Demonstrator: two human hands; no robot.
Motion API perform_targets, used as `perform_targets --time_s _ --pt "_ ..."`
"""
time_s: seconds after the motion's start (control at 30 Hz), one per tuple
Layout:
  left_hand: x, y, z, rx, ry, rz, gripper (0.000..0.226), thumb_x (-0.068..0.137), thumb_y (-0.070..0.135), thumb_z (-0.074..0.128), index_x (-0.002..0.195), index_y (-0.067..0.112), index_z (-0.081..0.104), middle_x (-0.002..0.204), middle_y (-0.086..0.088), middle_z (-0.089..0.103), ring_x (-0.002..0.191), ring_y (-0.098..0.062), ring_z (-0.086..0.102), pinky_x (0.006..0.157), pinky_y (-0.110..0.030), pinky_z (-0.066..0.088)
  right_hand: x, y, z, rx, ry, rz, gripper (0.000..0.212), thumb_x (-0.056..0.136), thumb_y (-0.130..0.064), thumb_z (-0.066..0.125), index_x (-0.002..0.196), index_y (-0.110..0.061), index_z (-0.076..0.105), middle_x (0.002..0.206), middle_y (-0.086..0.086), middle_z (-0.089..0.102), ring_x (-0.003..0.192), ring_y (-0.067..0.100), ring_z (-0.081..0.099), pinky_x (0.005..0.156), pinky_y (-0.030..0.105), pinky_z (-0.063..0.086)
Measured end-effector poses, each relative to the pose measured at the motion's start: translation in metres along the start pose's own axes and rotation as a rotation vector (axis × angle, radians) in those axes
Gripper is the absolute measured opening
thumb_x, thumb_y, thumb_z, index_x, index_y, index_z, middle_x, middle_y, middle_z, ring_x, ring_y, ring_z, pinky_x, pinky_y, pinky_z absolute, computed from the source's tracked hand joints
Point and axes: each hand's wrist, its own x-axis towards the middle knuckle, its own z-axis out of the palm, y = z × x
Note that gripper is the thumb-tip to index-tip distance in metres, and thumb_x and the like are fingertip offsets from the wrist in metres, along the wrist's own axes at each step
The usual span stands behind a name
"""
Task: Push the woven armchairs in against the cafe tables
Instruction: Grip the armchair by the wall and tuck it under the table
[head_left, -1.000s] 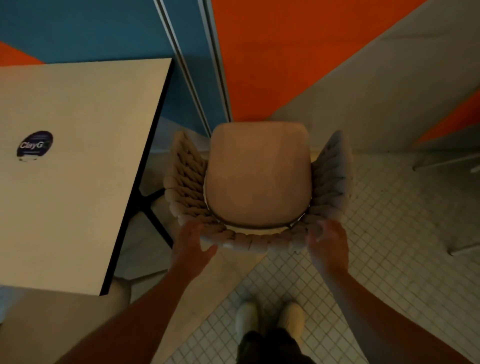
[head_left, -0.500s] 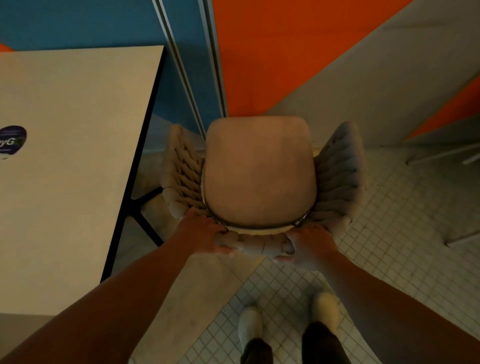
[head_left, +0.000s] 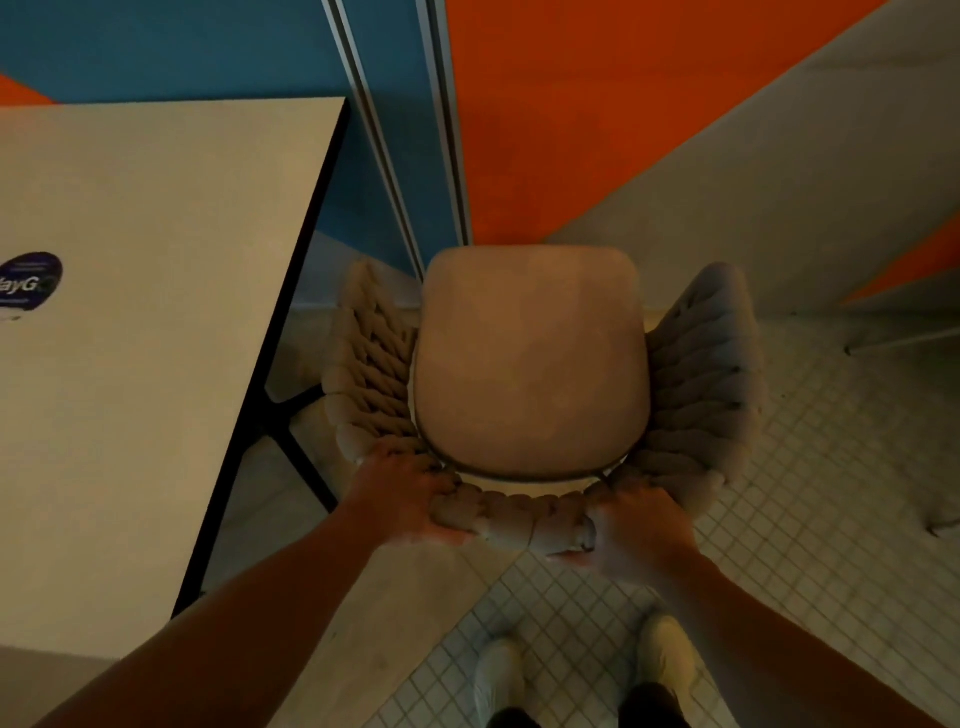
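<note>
The person's fingers (head_left: 441, 499) are curling round the braided back rim of the woven armchair (head_left: 535, 364): the left hand (head_left: 405, 493) is gripping its rear left corner, the right hand (head_left: 639, 530) its rear right corner. The armchair is standing just beside the counter (head_left: 145, 312), at its three o'clock, seat facing twelve o'clock toward the orange and blue wall (head_left: 545, 104). Pale shoes (head_left: 665, 654) are resting on the tiled floor (head_left: 831, 467).
</note>
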Motion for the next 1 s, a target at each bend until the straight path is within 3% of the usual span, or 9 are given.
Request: perform_targets --time_s 0.2,0.33,0.5,0.63,0.77,1.0 --pt "-0.008 0.008 0.002 -0.003 -0.025 -0.030 0.111 0.052 0.106 -0.001 0.145 0.055 0.032 0.151 0.018 0.045 0.140 -0.018 0.038 0.110 -0.048 0.020 -0.004 0.005 -0.001 0.041 0.031 -0.046 0.085 0.060 -0.096 0.035 0.090 -0.025 0.070 0.082 -0.007 0.072 0.074 0.018 0.066 0.066 0.028 0.050" --pt "-0.011 0.022 -0.002 -0.027 -0.085 -0.067 0.105 0.056 0.104 0.011 0.147 0.054 0.029 0.154 0.017 0.042 0.143 -0.018 0.035 0.112 -0.047 0.018 -0.007 0.013 -0.008 0.029 0.078 -0.117 0.066 0.055 -0.089 0.059 0.072 -0.026 0.069 0.059 -0.008 0.066 0.052 0.020 0.063 0.047 0.031 0.052" --pt "0.006 0.076 -0.001 -0.100 -0.012 -0.145 0.125 0.046 0.104 -0.008 0.139 0.043 0.048 0.143 0.010 0.055 0.134 -0.020 0.046 0.107 -0.051 0.029 -0.007 0.071 -0.010 -0.028 -0.037 -0.144 0.089 0.056 -0.099 0.033 0.091 -0.027 0.072 0.088 -0.009 0.071 0.081 0.019 0.067 0.071 0.031 0.054" --pt "0.016 0.108 -0.009 -0.124 0.047 -0.192 0.129 0.045 0.102 -0.015 0.135 0.041 0.053 0.137 0.009 0.059 0.132 -0.019 0.047 0.107 -0.050 0.029 -0.006 0.103 -0.021 -0.067 -0.046 -0.212 0.085 0.056 -0.097 0.038 0.086 -0.026 0.075 0.083 -0.008 0.073 0.082 0.020 0.068 0.071 0.029 0.053" --pt "0.024 0.129 -0.020 -0.120 0.077 -0.220 0.128 0.047 0.100 -0.019 0.131 0.042 0.057 0.131 0.011 0.063 0.128 -0.017 0.050 0.106 -0.049 0.027 0.000 0.128 -0.029 -0.134 -0.075 -0.261 0.092 0.057 -0.098 0.031 0.097 -0.026 0.072 0.091 -0.008 0.072 0.087 0.015 0.066 0.070 0.026 0.044" --pt "0.035 0.152 -0.028 -0.133 0.053 -0.290 0.118 0.052 0.103 -0.010 0.138 0.048 0.048 0.138 0.016 0.058 0.132 -0.014 0.048 0.107 -0.045 0.024 0.004 0.159 -0.029 -0.102 -0.075 -0.300 0.085 0.056 -0.096 0.036 0.088 -0.026 0.073 0.079 -0.008 0.072 0.076 0.016 0.066 0.064 0.027 0.041"
